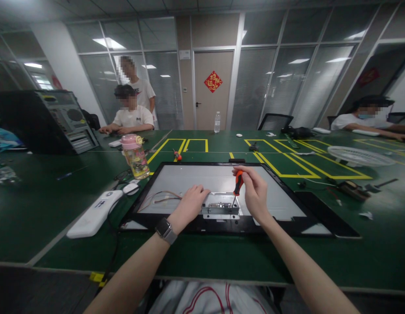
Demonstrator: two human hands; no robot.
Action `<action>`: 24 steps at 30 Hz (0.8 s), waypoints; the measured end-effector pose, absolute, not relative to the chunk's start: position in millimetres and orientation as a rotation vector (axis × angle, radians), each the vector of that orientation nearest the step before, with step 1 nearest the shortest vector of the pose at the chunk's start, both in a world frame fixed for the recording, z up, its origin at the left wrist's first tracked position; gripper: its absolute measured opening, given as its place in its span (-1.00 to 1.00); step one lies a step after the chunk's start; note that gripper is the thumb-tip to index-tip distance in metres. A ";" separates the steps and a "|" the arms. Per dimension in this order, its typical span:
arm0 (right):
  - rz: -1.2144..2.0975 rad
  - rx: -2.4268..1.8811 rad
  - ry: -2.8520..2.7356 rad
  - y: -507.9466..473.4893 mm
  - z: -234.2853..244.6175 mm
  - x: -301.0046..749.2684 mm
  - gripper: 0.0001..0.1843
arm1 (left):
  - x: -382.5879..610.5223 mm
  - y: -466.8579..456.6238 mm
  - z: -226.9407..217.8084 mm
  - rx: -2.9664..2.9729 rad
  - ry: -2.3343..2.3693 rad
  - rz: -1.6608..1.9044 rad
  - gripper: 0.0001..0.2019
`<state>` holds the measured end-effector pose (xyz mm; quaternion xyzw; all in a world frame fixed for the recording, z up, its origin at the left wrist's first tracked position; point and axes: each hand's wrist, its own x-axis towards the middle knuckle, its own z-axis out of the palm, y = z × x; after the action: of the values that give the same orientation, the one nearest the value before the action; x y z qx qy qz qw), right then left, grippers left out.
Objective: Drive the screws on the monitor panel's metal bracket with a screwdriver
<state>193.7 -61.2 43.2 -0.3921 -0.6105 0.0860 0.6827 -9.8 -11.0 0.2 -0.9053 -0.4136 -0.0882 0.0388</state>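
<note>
A flat monitor panel (270,192) in a black frame lies face down on the green table before me. A small metal bracket (221,208) sits at its near middle. My right hand (253,192) is closed around an orange-handled screwdriver (238,183), held upright with its tip on the bracket. My left hand (191,203) rests on the panel just left of the bracket, its fingers curled against the bracket's edge. Thin wires (163,196) run across the panel to the left.
A white plastic cover (93,216), a mouse (131,188) and a pink-lidded bottle (135,157) lie left of the panel. A black computer case (42,120) stands far left. Another screwdriver (178,155), a fan grille (359,155) and tools sit beyond. Three people are at the table's far side.
</note>
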 end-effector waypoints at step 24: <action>0.202 -0.972 -1.417 -55.5 45.9 194.5 -0.79 | -10.4 -9.4 -3.6 -2.769 -1.241 -0.298 -0.49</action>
<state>194.5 -55.5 45.9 -0.4277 -0.6233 0.0887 0.6486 -10.4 -9.4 -3.6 -0.9073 -0.4064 -0.0978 0.0461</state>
